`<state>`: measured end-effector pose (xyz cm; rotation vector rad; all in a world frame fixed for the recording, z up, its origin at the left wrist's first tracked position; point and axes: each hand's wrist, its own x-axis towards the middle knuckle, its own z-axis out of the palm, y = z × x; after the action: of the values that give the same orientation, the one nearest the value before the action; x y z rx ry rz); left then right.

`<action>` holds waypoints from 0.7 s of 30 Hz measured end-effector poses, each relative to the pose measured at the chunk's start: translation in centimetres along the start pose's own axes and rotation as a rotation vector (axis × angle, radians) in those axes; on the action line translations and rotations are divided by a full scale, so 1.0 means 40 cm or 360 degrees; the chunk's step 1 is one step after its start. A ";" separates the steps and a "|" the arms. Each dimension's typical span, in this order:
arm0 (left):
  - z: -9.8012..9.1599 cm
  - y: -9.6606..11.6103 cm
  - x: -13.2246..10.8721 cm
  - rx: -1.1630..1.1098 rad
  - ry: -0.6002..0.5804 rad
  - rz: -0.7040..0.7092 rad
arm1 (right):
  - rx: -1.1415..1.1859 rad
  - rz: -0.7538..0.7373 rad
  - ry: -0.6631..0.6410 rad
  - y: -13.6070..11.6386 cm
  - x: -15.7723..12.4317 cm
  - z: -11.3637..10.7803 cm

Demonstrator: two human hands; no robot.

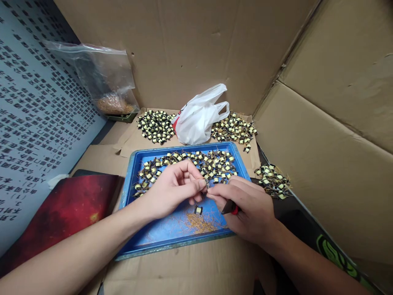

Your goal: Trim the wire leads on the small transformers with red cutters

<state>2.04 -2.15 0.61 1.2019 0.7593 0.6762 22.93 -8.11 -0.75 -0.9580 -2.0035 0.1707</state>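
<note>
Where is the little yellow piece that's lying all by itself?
In the head view, the lone yellow piece lies on the blue tray, just below the left hand and right hand in the picture, beside the wire clippings.

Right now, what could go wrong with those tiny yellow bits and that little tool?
1. The left hand pinches a tiny part right beside the right hand, which grips a black-and-red tool; a slip might nick a fingertip.
2. Thin wire clippings lie loose on the blue tray; they could prick skin or scatter.
3. The pile of parts right of the tray lies near that arm and might get brushed apart.
</note>
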 end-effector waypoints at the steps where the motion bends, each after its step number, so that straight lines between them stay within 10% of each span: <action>1: -0.004 0.000 0.004 0.0017 0.0027 0.0012 | 0.0059 0.0015 0.0018 -0.004 0.001 0.000; 11: -0.011 0.009 -0.002 0.0158 -0.0248 0.0033 | 0.0438 0.0819 0.0010 0.002 0.025 -0.011; 21: -0.001 0.004 -0.005 0.0050 -0.0351 -0.0033 | 0.0765 0.1071 -0.0275 -0.003 0.029 -0.017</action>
<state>1.88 -2.25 0.77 1.2718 0.5983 0.5062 23.01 -7.56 0.49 -1.2809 -1.5948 1.0802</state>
